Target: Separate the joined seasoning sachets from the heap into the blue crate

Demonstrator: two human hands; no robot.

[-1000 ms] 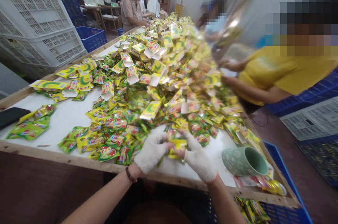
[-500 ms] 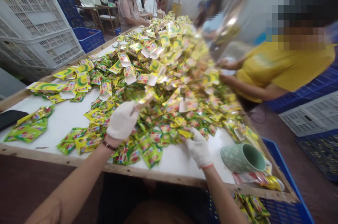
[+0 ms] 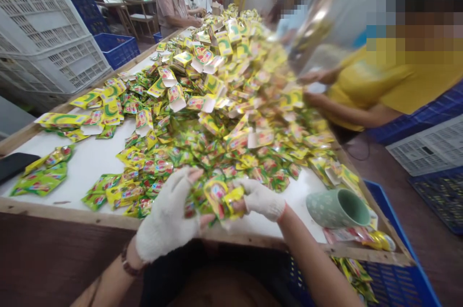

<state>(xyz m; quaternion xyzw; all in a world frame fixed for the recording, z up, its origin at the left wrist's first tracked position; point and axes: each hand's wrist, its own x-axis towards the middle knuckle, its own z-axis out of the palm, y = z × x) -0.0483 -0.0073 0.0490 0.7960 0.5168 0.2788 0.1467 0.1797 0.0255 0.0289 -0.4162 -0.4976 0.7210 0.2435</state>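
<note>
My left hand (image 3: pixel 168 215), in a white glove with bare fingertips, is over the near edge of the table with thumb and fingers spread apart. Nothing shows clearly in its grasp, though green packets lie just behind the fingers. In my right hand (image 3: pixel 260 199), gloved alike, are yellow sachets (image 3: pixel 219 196) with a red picture, pinched between fingers and thumb and turned toward the left palm. A heap of small green and yellow sachets (image 3: pixel 188 140) and open-ended cardboard boxes (image 3: pixel 177 98) spreads beyond both hands.
A green cup (image 3: pixel 325 207) lies on its side near the right corner. Below is a blue crate (image 3: pixel 394 278). A dark phone-like object (image 3: pixel 16 164) is at the left edge. White crates (image 3: pixel 39 32) are stacked at left. Co-workers stand on both sides, one in a yellow shirt (image 3: pixel 365 82).
My left hand has come back from the heap toward me and opened; the small yellow piece it held is gone from its fingers. My right hand has shifted slightly left, raising yellow sachets.
</note>
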